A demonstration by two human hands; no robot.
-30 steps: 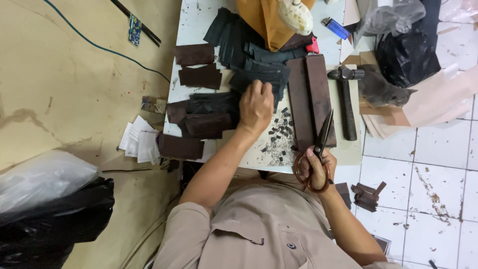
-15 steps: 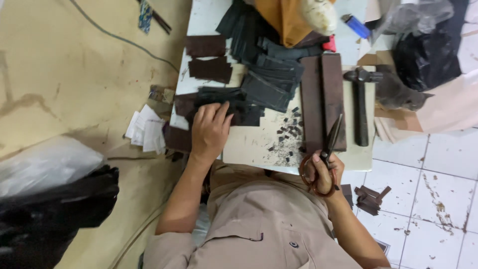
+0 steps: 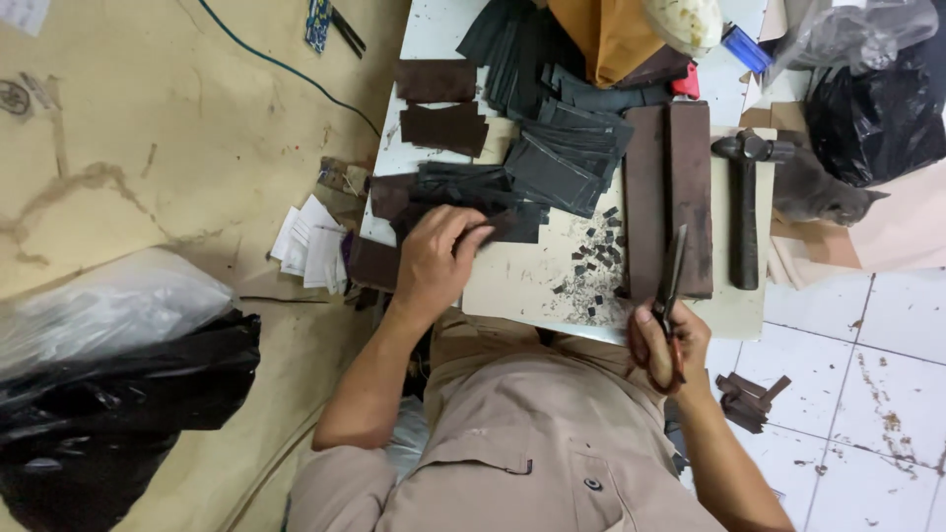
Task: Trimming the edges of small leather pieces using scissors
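My left hand (image 3: 439,258) rests fingers-down on a stack of dark brown leather pieces (image 3: 414,202) at the near left of the white work board (image 3: 522,286). My right hand (image 3: 668,340) grips a pair of scissors (image 3: 672,271) by the handles, blades pointing away over the board's near edge. A pile of black cut leather pieces (image 3: 562,158) lies in the middle of the board. Small dark offcuts (image 3: 591,271) are scattered between my two hands.
Two long brown leather strips (image 3: 670,187) and a hammer (image 3: 746,202) lie at the right. A grey cat (image 3: 818,192) sits beside black plastic bags (image 3: 867,89). More brown pieces (image 3: 439,103), white paper slips (image 3: 307,246), a big black bag (image 3: 108,404) and scraps (image 3: 746,397) surround the board.
My left hand has slid left and nearer, from the middle pile onto the brown stack at the board's left edge. The right hand with the scissors has stayed in place.
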